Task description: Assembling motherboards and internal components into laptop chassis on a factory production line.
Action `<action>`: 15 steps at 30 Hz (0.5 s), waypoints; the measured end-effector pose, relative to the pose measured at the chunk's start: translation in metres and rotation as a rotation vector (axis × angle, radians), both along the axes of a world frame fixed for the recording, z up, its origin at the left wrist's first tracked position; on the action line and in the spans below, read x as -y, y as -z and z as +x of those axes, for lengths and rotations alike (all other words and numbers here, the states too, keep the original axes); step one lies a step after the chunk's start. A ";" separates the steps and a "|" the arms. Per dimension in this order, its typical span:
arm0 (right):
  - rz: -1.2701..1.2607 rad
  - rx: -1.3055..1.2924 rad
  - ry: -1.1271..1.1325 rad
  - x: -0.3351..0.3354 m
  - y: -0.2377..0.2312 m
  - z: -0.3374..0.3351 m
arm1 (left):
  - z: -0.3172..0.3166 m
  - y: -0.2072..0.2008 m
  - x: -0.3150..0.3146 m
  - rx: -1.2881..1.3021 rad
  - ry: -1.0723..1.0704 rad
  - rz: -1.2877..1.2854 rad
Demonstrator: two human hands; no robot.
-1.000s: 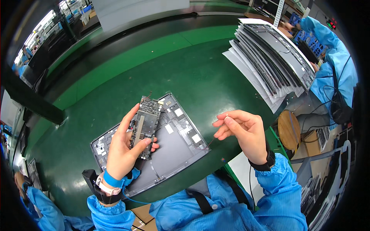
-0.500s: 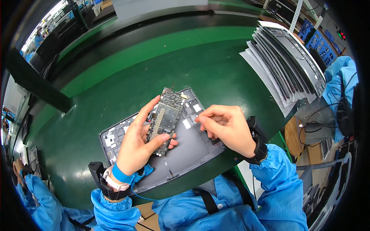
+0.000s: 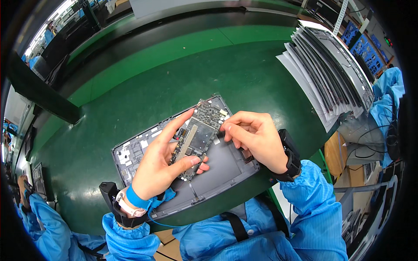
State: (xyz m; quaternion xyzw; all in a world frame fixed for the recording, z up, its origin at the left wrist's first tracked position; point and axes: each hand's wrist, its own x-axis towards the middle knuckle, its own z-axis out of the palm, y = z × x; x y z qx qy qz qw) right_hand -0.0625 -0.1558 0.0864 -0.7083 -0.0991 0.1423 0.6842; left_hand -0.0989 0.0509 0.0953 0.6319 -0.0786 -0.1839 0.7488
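Observation:
My left hand (image 3: 157, 167) grips a circuit board (image 3: 202, 132) along its edges, fingers behind and thumb near the lower end. The board is long, narrow and tilted, with dark and silvery shield areas and a tan strip. My right hand (image 3: 259, 141) is closed in a pinch, its fingertips right at the board's upper right edge. What sits between those fingertips, if anything, is too small to make out. Beneath both hands lies a grey, shallow device casing (image 3: 222, 167) with white patches and small parts inside, flat on the green table (image 3: 244, 74).
At the right, a stack of flat panels (image 3: 333, 65) with white sheets between them stands on the table. A dark post (image 3: 43, 98) rises at the left. A blue wrist strap (image 3: 138, 198) and its cord are on my left wrist. Another person's sleeve (image 3: 52, 228) shows lower left.
My left hand has carried the board a little to the right, toward my right hand. The pinched right fingertips, earlier apart from the board, now meet its edge.

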 end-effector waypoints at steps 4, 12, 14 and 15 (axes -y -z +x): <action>-0.005 -0.001 -0.012 0.001 0.001 0.000 | 0.000 0.000 0.000 0.006 0.012 0.007; -0.036 0.011 0.004 0.000 -0.006 -0.003 | 0.001 -0.001 -0.002 0.009 0.042 0.003; -0.035 0.009 0.001 0.000 -0.006 -0.002 | 0.001 -0.001 -0.002 0.010 0.046 0.001; -0.034 0.007 -0.003 -0.001 -0.006 -0.002 | 0.000 -0.001 -0.003 0.011 0.049 0.000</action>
